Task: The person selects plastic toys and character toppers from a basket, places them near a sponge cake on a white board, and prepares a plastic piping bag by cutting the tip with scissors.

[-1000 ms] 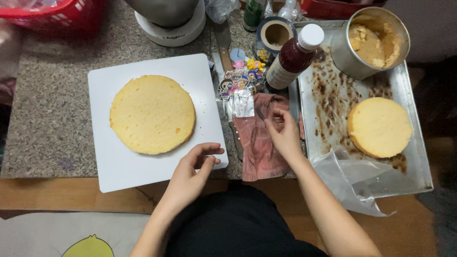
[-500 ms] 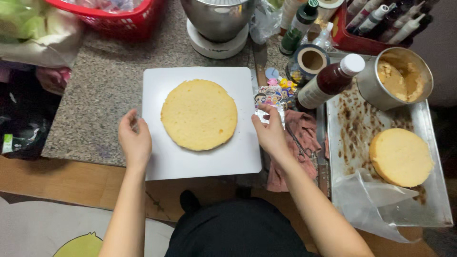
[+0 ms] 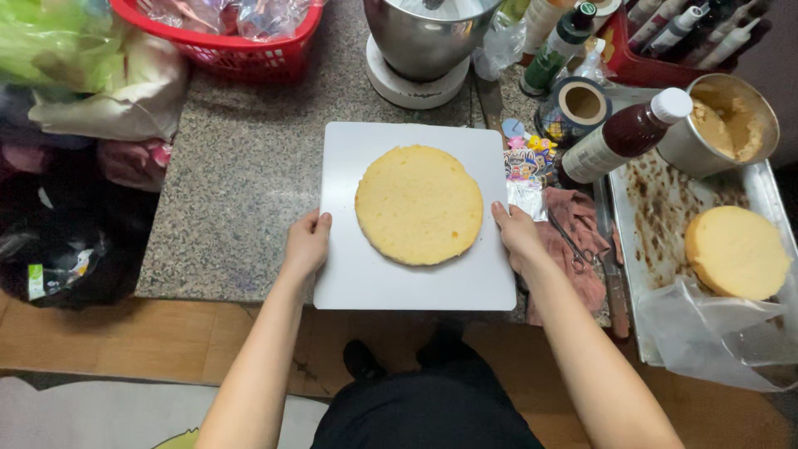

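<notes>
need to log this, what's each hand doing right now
Left hand: closed on left edge of square white board.
Right hand: closed on its right edge.

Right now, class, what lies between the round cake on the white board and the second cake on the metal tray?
In the head view, between the cake and the tray's cake: the right hand, a pink cloth with scissors, a knife.
</notes>
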